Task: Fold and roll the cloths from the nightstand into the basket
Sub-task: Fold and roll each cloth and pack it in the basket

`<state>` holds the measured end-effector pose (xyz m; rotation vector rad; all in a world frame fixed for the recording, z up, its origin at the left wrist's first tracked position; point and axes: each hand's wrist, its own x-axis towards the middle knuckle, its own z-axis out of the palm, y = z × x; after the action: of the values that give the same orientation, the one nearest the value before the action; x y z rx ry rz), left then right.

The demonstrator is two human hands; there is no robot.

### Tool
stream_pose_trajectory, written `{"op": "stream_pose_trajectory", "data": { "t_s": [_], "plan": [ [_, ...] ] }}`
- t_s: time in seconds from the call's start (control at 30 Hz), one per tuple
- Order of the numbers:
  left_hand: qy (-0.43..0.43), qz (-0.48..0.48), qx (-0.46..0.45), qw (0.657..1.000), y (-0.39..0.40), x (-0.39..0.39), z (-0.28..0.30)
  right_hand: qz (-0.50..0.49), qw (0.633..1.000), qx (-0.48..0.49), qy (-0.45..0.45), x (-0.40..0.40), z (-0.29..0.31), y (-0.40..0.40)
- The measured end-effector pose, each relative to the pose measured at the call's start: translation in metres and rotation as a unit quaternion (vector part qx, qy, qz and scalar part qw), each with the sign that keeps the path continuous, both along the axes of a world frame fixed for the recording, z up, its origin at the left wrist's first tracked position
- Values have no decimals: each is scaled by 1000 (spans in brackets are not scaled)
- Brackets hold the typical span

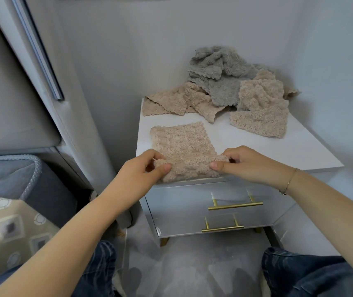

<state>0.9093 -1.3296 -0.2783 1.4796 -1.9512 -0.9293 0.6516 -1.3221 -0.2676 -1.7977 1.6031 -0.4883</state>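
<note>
— Hands first: what are they doing?
— The left hand (149,166) and right hand (235,163) each pinch a near corner of a beige cloth (182,146) lying flat at the front edge of the nightstand (299,151); rolling looks barely begun.
— And what's left?
— Most of it, I'd judge. Behind it lie more beige cloths (259,110) and a crumpled grey heap (218,69), all unfolded. The grey basket (10,174) sits at the left; I see no rolls inside.

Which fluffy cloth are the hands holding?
The flat beige cloth nearest the nightstand's front edge; left hand and right hand pinch it. The others lie crumpled behind.
</note>
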Motion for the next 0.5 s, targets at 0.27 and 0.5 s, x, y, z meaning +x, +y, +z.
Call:
{"op": "stream_pose_trajectory", "data": {
  "t_s": [0.27, 0.5],
  "plan": [
    [-27, 91, -19, 995, -7, -6, -3, -116, 993, -2, 32, 10, 3, -5],
    [-58, 96, -198, 974, -10, -5, -10, -98, 952, -202, 209, 9, -10, 0]
  ]
}}
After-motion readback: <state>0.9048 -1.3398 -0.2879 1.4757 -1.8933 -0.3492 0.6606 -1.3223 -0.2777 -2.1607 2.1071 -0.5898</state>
